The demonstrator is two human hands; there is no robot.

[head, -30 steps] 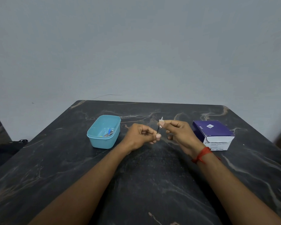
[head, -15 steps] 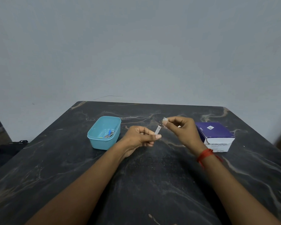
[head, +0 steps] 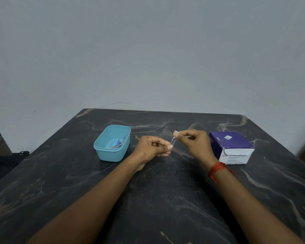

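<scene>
Left hand [head: 151, 149] and right hand [head: 196, 143] each pinch an end of a slim clear piece [head: 173, 142] above the surface [head: 165, 199], apparently pulling it apart; a steady straight tug seems next.

One dark marbled surface [head: 165, 199]; one teal tub [head: 113, 154], its small tools [head: 118, 144] uncountable; one purple-and-white carton [head: 231, 143]; one slim silvery item [head: 173, 142]; one red wrist thread [head: 217, 169].

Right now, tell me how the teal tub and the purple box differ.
The teal tub is open-topped; the purple box is closed. The teal tub shows small items inside; the purple box hides its contents. The teal tub is one colour; the purple box has a white printed front. Both sit on the dark table.
</scene>
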